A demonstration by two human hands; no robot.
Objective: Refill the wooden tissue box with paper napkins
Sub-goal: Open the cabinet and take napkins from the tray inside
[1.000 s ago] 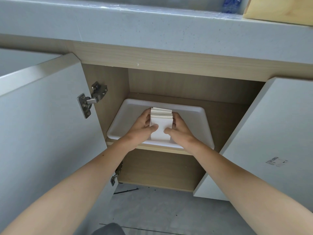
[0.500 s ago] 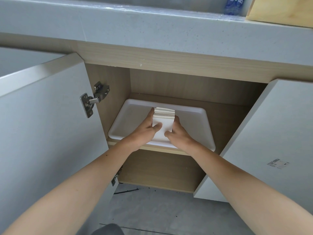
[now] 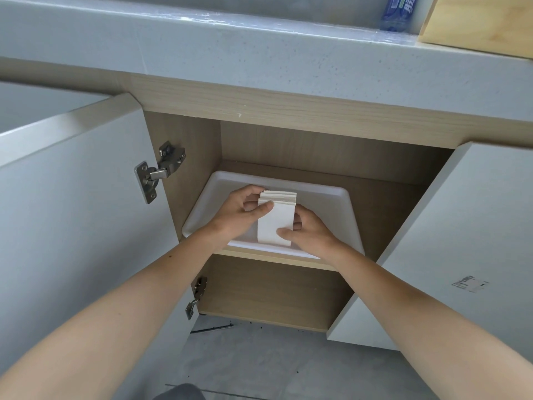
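Observation:
A stack of white paper napkins (image 3: 276,220) is tilted up over a white plastic tray (image 3: 328,203) on the cabinet's upper shelf. My left hand (image 3: 239,212) grips the stack's left side, thumb across its front. My right hand (image 3: 310,232) holds its right side and lower edge. The wooden tissue box (image 3: 481,24) stands on the grey countertop at the top right, only partly in frame.
Both white cabinet doors stand open, the left door (image 3: 72,226) and the right door (image 3: 461,249), flanking my arms. A blue bottle (image 3: 399,10) stands on the countertop (image 3: 259,47) beside the box. The lower shelf (image 3: 274,293) and grey floor (image 3: 274,362) lie below.
Both hands have tilted the napkin stack up off the tray and drawn it slightly toward the shelf's front edge.

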